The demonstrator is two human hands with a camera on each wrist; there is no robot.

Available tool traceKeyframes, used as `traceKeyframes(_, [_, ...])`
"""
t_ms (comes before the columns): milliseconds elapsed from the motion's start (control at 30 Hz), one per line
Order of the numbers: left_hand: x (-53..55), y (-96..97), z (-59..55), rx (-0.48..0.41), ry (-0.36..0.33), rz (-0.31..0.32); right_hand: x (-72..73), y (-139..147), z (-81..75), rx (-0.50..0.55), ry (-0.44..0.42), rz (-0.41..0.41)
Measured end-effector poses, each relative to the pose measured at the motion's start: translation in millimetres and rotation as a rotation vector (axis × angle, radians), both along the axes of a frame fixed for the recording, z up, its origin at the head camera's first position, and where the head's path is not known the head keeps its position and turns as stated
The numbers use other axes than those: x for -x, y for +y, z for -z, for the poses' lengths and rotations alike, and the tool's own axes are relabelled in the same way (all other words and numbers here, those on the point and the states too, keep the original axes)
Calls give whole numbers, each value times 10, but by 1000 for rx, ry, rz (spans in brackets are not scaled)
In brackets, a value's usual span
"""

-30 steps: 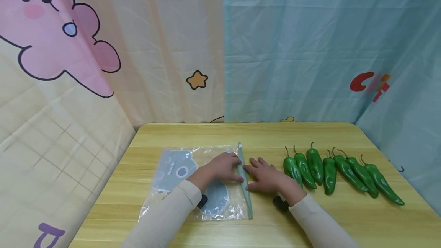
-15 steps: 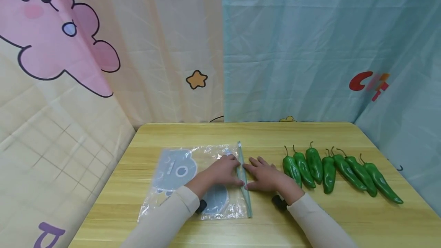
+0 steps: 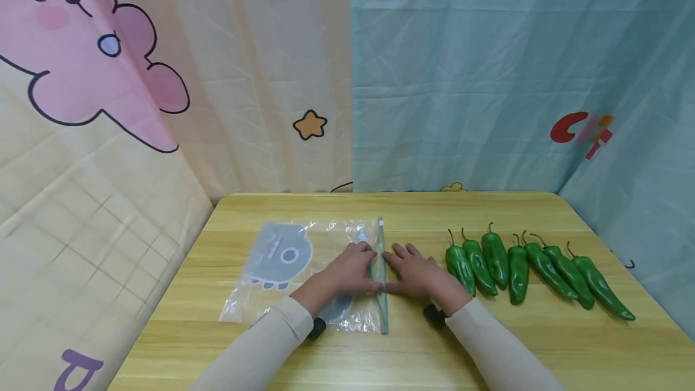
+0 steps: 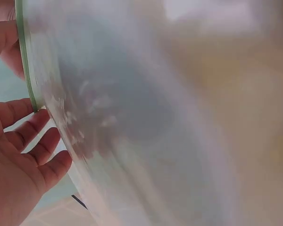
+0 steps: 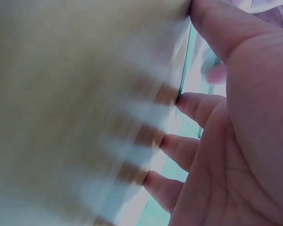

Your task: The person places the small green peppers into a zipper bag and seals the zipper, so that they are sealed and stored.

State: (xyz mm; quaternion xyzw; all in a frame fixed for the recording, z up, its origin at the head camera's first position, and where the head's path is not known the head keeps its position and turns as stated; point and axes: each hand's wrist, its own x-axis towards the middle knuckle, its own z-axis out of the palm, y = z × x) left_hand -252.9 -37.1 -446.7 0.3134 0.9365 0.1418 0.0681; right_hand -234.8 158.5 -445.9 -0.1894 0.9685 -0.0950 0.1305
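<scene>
Partly hidden: clear bag (image 3: 320, 256), beneath left hand (image 3: 350, 269), sleeve (image 3: 266, 338).

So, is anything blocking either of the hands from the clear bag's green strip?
Nothing visible: the left hand and right hand are both at the green strip, and the peppers lie off to the right.

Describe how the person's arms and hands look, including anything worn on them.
The left sleeve and right sleeve are plain cream, ending near the wrists. The left hand and right hand are bare, without gloves. A small black object shows at each wrist; its form is unclear.
</scene>
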Motion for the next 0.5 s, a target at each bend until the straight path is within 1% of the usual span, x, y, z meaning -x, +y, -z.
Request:
traceKeyframes(267, [-40, 5, -20, 23, 17, -20, 124, -22, -32, 8, -45, 37])
traceKeyframes(500, [-46, 10, -23, 22, -2, -27, 241, -33, -28, 34, -69, 50])
